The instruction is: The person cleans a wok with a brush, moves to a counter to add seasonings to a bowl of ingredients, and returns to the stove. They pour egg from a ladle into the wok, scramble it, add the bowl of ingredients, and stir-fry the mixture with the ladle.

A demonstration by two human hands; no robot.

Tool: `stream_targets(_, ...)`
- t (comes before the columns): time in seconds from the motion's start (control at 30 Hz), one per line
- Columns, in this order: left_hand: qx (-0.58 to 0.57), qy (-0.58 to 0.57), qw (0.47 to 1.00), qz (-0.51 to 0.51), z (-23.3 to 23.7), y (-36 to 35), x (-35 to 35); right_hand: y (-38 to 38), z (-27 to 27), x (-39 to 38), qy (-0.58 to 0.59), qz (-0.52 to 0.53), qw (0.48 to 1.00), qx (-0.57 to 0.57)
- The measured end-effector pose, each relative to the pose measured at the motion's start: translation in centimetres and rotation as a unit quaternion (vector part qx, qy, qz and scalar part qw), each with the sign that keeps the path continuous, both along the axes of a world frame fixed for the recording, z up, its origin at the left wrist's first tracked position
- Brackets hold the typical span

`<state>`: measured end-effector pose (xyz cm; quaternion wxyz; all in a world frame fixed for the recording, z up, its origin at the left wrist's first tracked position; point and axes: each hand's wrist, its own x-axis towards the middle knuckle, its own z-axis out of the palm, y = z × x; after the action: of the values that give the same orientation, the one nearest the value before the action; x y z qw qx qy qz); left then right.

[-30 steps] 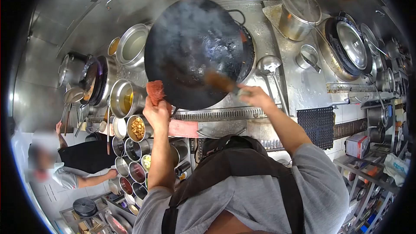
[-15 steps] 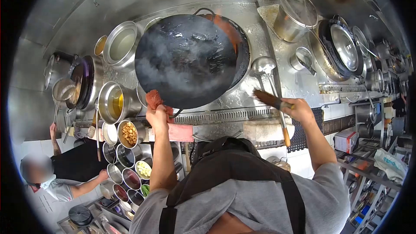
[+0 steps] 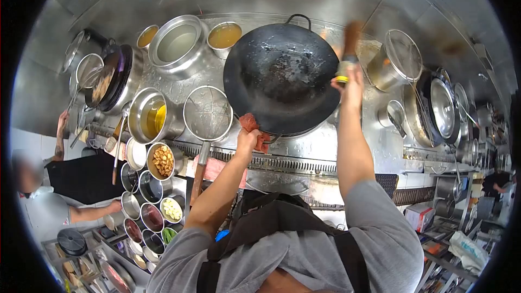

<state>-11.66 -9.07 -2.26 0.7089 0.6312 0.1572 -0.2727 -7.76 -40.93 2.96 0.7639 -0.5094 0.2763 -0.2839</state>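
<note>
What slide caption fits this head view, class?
Left hand holds red cloth at the near edge of a dark wok; right hand holds a brush beside it.

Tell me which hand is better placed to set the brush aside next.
Probably the right hand: it holds the brush beside the wok, while the left hand is occupied, holding a red cloth at the wok's near handle.
</note>
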Motion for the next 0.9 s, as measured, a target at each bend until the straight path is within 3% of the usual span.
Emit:
stream_targets(0.03, 0.009, -0.019, 1.000, -0.017, -0.3, 0.0, 0.0, -1.1, -3.3, 2.2, 0.147, 0.062, 0.983, 0.091)
stream_targets(0.07, 0.009, -0.024, 1.000, -0.010, -0.2, 0.2, -0.1, 0.4, -3.8, 2.6, 0.160, 0.072, 0.984, 0.017)
stream_targets(0.1, 0.009, -0.025, 1.000, -0.006, -0.7, 0.3, 0.1, 1.5, -3.0, 3.0, 0.159, 0.077, 0.984, 0.017)
stream_targets(0.17, -0.040, -0.006, 0.998, 0.052, -2.1, 0.2, -0.4, 3.6, -0.2, 2.6, 0.132, 0.163, 0.977, -0.037)
stream_targets(0.23, -0.040, -0.026, 0.998, 0.048, -1.9, -0.3, -0.6, 6.3, 0.3, 1.2, 0.173, 0.225, 0.947, -0.151)
stream_targets(0.3, 0.014, -0.064, 0.993, 0.098, -3.7, -1.0, -1.6, 7.8, 1.2, -0.3, 0.293, 0.364, 0.848, -0.249)
stream_targets(0.37, 0.024, -0.089, 0.991, 0.102, -5.8, -1.3, -2.0, 6.5, -0.4, -1.2, 0.258, 0.457, 0.637, -0.564)
stream_targets(0.4, 0.004, -0.081, 0.991, 0.105, -4.0, -1.6, -2.3, 6.0, 1.8, -1.7, 0.301, 0.492, 0.649, -0.496)
stream_targets(0.43, -0.016, -0.072, 0.992, 0.105, -3.0, -1.7, -2.5, 1.4, -2.2, -0.1, 0.236, 0.440, 0.568, -0.654)
stream_targets(0.47, -0.034, -0.067, 0.991, 0.113, -2.9, -1.9, -2.4, 0.5, 0.3, 1.4, 0.401, 0.329, 0.528, -0.673)
stream_targets(0.5, -0.034, -0.062, 0.991, 0.113, -2.6, -1.8, -2.5, -3.6, -1.5, 3.2, 0.407, 0.238, 0.532, -0.703)
stream_targets(0.53, -0.054, -0.037, 0.994, 0.091, -2.1, -1.5, -2.5, -2.7, 2.1, 3.0, 0.371, 0.136, 0.568, -0.722)
stream_targets(0.6, -0.070, -0.015, 0.995, 0.073, -2.2, -1.0, -2.0, -1.5, 4.3, 4.2, 0.348, 0.070, 0.600, -0.717)
stream_targets(0.63, -0.057, -0.031, 0.997, 0.047, -3.0, -0.8, -1.9, -0.9, 3.0, 4.3, 0.346, 0.073, 0.602, -0.716)
stream_targets(0.7, -0.043, -0.050, 0.998, 0.021, -5.6, -0.5, -1.5, 0.9, -0.6, 4.8, 0.260, 0.071, 0.669, -0.693)
stream_targets(0.77, 0.041, -0.085, 0.996, -0.009, -9.2, -0.3, -1.2, 5.1, -1.5, 4.2, 0.377, 0.241, 0.806, -0.388)
stream_targets(0.83, 0.038, -0.037, 0.996, -0.065, -3.7, 1.1, -0.7, 8.2, -2.9, 3.0, 0.363, 0.382, 0.804, -0.274)
stream_targets(0.9, 0.035, 0.014, 0.992, -0.123, -2.3, 2.8, -0.7, 10.7, 1.1, 0.7, 0.355, 0.517, 0.710, -0.319)
